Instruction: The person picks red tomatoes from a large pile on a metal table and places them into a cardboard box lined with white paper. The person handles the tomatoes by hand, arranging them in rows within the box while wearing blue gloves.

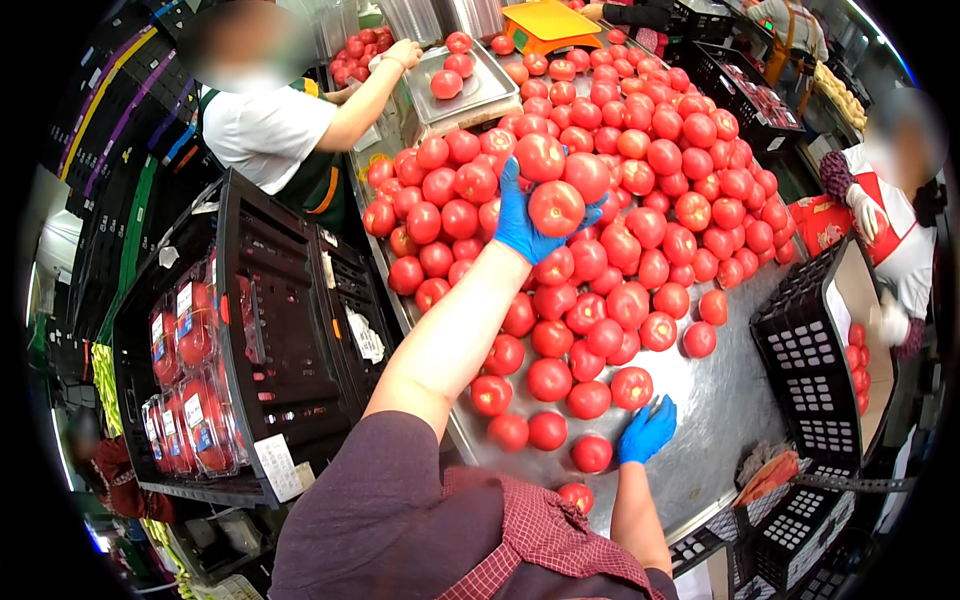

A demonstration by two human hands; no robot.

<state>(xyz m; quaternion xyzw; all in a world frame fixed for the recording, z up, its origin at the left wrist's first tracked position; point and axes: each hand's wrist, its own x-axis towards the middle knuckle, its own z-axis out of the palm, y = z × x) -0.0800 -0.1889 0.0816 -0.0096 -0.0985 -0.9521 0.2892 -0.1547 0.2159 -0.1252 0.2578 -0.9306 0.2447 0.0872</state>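
Note:
My left hand (529, 229), in a blue glove, is turned palm up and cradles several red tomatoes (556, 208) over the heap. Its thumb lies along their left side. My right hand (646, 433), also blue-gloved, is low over the steel table (716, 420) with its fingers apart and nothing in it. Close beside it are a tomato (631, 388) above and another tomato (592, 454) to the left. The large heap of loose tomatoes (637, 247) spreads from the far end of the table towards me.
At left stands a black crate (270, 300) holding clear packs of tomatoes (199, 427). Beyond it, a co-worker (270, 127) reaches by a steel-topped scale (472, 90). A yellow-topped scale (551, 22) is farther back. At right are another person (900, 217) and a lined black basket (806, 360).

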